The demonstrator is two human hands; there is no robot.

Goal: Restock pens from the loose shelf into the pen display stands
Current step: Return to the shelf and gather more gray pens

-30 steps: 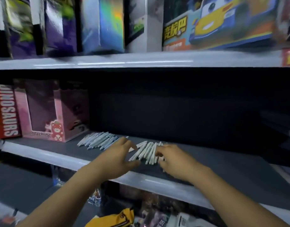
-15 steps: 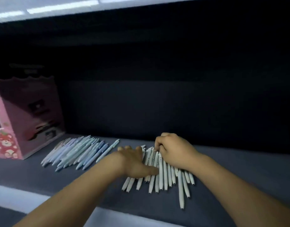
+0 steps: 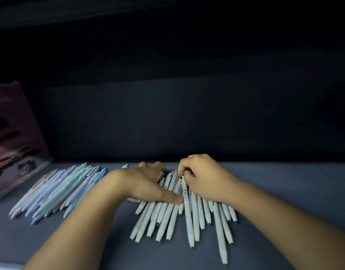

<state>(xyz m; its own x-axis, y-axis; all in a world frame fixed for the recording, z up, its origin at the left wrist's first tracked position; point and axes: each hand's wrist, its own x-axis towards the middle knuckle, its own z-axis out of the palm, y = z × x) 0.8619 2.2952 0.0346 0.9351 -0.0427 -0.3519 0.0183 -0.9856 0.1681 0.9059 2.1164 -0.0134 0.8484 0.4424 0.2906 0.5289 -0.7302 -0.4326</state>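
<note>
Several pale grey-green pens [image 3: 173,221] lie fanned out on the dark shelf [image 3: 284,191], tips toward me. My left hand [image 3: 148,184] lies flat over the left part of this pile, fingers spread, thumb pressed on the barrels. My right hand [image 3: 204,178] rests on the upper right of the pile, fingers curled and pinching the top end of one grey-green pen [image 3: 187,211]. A second pile of blue and lilac pens [image 3: 57,191] lies to the left, untouched. No pen display stand is in view.
A pink toy box [image 3: 14,137] stands at the far left of the shelf, beside the blue pens. The shelf's back wall is dark and the shelf above casts deep shadow. Bare shelf surface stretches to the right of the grey-green pile.
The view has moved in close and down into the shelf. Both hands have settled onto the grey-green pile; the right hand's fingers have curled onto one pen's end.
</note>
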